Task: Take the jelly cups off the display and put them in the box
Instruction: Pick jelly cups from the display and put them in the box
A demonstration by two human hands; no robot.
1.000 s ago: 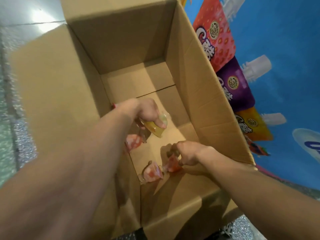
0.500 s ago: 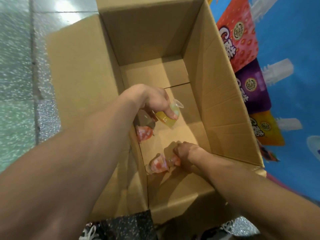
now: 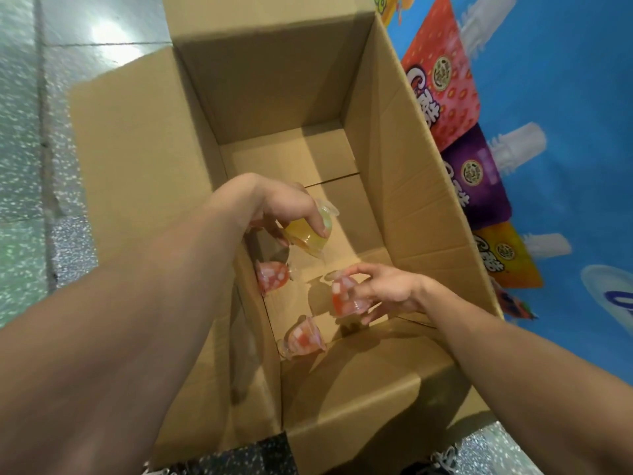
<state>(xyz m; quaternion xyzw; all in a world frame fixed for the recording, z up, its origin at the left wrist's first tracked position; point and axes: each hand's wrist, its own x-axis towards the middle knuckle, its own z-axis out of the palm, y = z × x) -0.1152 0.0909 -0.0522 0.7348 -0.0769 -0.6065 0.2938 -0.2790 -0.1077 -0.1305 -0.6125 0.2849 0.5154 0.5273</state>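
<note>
Both hands are low inside the box (image 3: 394, 159), which stands open on the floor (image 3: 20, 149) beside the blue display (image 3: 575, 97). The left hand (image 3: 284, 209) has its fingers curled round a yellow cup (image 3: 308, 236) and holds it tilted above the bottom, near the left wall. The right hand (image 3: 388, 289) pinches a red cup (image 3: 344, 299) with the fingertips. This cup lies on its side close to the bottom, and I cannot tell if it touches the cardboard. Two more red cups lie on the bottom already: a third cup (image 3: 272, 277) just under the left hand and a fourth cup (image 3: 303, 337) near the front wall. The step in hand, as I judge it, is to let the two held cups go. It is better to lower each one until it nearly rests and only then open the fingers, because a drop may split the thin lids. The yellow cup should go on the bare cardboard toward the far end, not on top of the third cup, so that nothing is pressed.
</note>
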